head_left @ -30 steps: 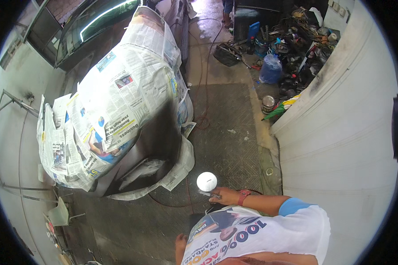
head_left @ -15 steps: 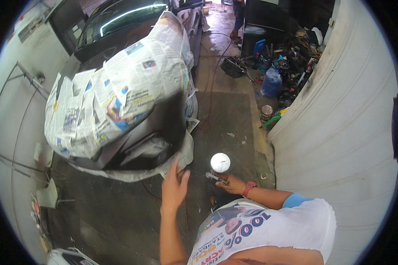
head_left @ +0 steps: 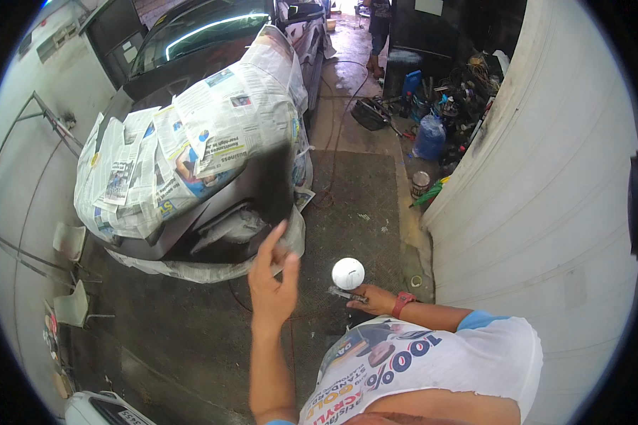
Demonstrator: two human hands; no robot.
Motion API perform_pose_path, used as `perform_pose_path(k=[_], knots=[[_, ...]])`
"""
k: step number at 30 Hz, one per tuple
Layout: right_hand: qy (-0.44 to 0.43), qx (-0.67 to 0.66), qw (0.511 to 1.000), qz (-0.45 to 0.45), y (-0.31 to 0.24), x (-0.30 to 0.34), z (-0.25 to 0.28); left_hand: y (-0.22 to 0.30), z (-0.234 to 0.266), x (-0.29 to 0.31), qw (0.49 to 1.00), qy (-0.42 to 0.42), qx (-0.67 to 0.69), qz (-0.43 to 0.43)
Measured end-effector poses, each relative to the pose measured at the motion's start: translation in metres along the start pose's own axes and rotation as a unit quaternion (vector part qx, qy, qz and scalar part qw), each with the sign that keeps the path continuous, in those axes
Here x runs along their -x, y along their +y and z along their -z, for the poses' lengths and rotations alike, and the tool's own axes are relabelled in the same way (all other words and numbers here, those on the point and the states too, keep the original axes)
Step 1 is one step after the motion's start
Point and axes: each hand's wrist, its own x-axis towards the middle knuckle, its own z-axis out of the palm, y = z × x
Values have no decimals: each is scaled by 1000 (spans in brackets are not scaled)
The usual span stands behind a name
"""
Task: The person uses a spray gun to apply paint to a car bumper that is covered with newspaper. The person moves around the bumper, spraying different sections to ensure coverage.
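My right hand (head_left: 371, 300) is closed round the handle of a metal spray gun (head_left: 342, 292), whose round white-lidded cup (head_left: 348, 273) sits on top. Raised in front of me, my left hand (head_left: 273, 283) holds nothing; its index finger is stretched out and the thumb stands apart. Beyond its fingertip is the dark front bumper (head_left: 255, 185) of a car, with a paler, hazy recess (head_left: 230, 225) in it. Sheets of newspaper (head_left: 213, 127) cover the hood above, and more masking paper hangs below the bumper.
A white wall (head_left: 532, 191) rises close on my right. Along its far part lie piled tools, a blue-tinted bag (head_left: 429, 138) and a can (head_left: 420, 183). A hose (head_left: 339, 134) snakes over the floor. Chairs (head_left: 71, 306) stand left; a person (head_left: 380, 35) stands far back.
My left hand has risen a little and moved slightly left, nearer the bumper in view. The spray gun stays in my right hand, a bit lower. The whole view has shifted slightly.
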Motion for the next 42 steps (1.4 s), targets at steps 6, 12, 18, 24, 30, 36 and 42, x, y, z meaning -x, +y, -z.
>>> perform_pose_path(k=[6, 12, 18, 24, 30, 36, 42], knots=[[7, 17, 1000, 19, 28, -30, 24, -245, -68, 300, 887, -177, -19, 426], [2, 7, 999, -31, 52, -66, 89, -147, -104, 296, 723, -358, -12, 591], [-24, -4, 1000, -12, 79, -132, 159, -172, -167, 120, 854, -252, -90, 446], [52, -58, 995, 59, 158, -196, 193, 1, -195, -199, 971, -162, -174, -20], [-49, -48, 998, 19, 262, -236, 209, 132, -217, -352, 974, -74, -14, -216], [-39, -177, 983, 20, 192, -234, 268, -31, -248, -280, 998, 11, 1, 65], [-113, -194, 975, 7, 159, -285, 302, -229, -302, -78, 881, -100, 10, 463]])
